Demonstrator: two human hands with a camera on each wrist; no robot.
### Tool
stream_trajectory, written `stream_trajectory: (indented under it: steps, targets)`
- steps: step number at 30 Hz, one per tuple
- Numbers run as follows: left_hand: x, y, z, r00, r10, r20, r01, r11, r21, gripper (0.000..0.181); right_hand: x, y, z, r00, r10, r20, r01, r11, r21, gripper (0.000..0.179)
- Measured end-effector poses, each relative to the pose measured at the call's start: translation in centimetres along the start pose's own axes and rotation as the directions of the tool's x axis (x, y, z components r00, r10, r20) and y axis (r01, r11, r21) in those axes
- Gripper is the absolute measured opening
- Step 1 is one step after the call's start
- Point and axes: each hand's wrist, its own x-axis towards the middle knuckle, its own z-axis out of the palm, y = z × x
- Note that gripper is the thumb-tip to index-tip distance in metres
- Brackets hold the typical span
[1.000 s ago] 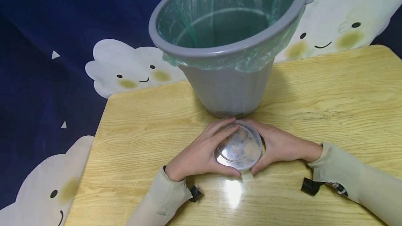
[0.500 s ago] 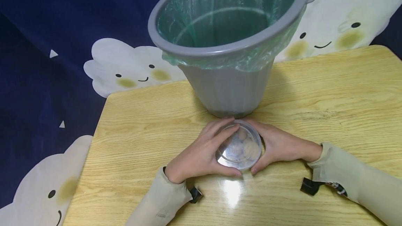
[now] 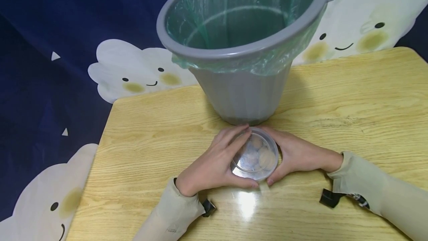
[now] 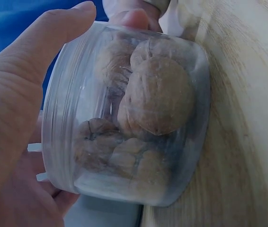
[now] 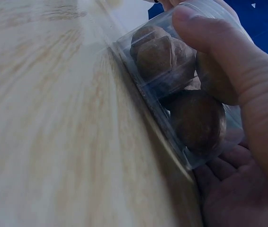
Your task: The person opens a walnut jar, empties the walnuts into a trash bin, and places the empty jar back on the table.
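This could be a playroom or a child's bedroom, I can't tell which: past the far edge and far left corner of the wood-grain table (image 3: 150, 129), a navy backdrop (image 3: 33, 96) carries small white triangles (image 3: 55, 56) and smiling, yellow-cheeked clouds (image 3: 113, 57).

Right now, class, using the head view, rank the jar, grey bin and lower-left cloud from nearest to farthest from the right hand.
1. Jar: touching the right hand, on its left.
2. Grey bin: behind the jar.
3. Lower-left cloud: far left.
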Motion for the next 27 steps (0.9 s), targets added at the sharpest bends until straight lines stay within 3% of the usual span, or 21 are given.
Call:
stream_trajectory:
  steps: [27]
  targets:
    - [0.04, 0.18, 0.24, 1.0, 0.0, -0.017, 0.001, 0.999, 0.051, 0.117, 0.08, 0.11, -0.03, 1.0, -0.011, 0.012, 0.011, 1.0, 0.006, 0.129]
